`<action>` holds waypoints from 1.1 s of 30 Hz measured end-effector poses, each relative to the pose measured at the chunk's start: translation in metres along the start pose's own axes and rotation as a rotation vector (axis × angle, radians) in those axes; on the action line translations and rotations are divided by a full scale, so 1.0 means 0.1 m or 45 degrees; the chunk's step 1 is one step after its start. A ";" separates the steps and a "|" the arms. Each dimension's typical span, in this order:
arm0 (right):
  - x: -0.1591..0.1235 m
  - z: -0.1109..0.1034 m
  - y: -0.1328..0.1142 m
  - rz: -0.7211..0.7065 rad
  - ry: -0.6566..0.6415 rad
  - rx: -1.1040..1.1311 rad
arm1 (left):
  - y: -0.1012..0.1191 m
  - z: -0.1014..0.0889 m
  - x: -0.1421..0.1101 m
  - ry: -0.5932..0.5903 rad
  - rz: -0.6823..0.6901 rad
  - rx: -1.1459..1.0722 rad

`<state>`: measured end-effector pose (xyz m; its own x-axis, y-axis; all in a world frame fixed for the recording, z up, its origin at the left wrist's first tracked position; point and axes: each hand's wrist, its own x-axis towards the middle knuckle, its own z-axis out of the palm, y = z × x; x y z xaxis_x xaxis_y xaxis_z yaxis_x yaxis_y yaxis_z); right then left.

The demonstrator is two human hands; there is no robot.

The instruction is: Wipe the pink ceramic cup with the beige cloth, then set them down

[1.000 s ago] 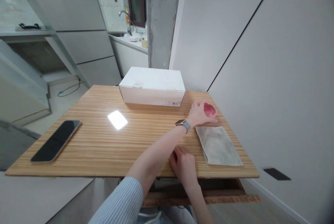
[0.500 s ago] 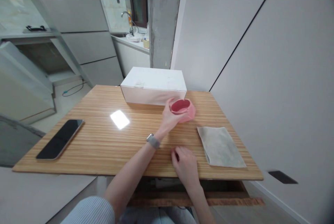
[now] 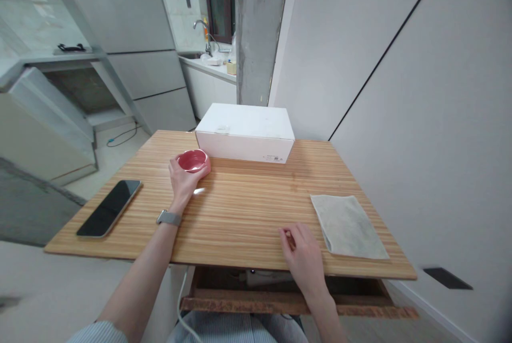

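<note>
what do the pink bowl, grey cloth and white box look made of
Pink bowl: glossy, likely glazed ceramic, though plastic is possible; its inside shows bright highlights.
Grey cloth: matte fabric, judging by the soft layered edge; fibre unclear.
White box: probably cardboard, smooth and matte, with a lid seam and printed marks.

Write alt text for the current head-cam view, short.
A person's left hand grips a pink bowl over a wooden table, near the left end of a white box. The right hand rests loosely curled near the front edge, beside a folded gray cloth. A dark-screened phone lies at left.
</note>
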<state>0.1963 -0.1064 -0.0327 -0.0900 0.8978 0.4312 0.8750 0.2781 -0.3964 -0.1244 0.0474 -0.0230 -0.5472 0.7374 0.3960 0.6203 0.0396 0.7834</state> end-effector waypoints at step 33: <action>-0.28 -0.17 -0.14 0.054 0.076 0.242 | 0.22 -0.99 -0.80 -1.319 -0.472 -0.452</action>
<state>0.1947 -0.1413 -0.0251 -0.0217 0.8896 0.4563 0.7715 0.3052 -0.5582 -0.1226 -0.0779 0.0102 0.1625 0.9263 -0.3401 0.2350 0.2984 0.9250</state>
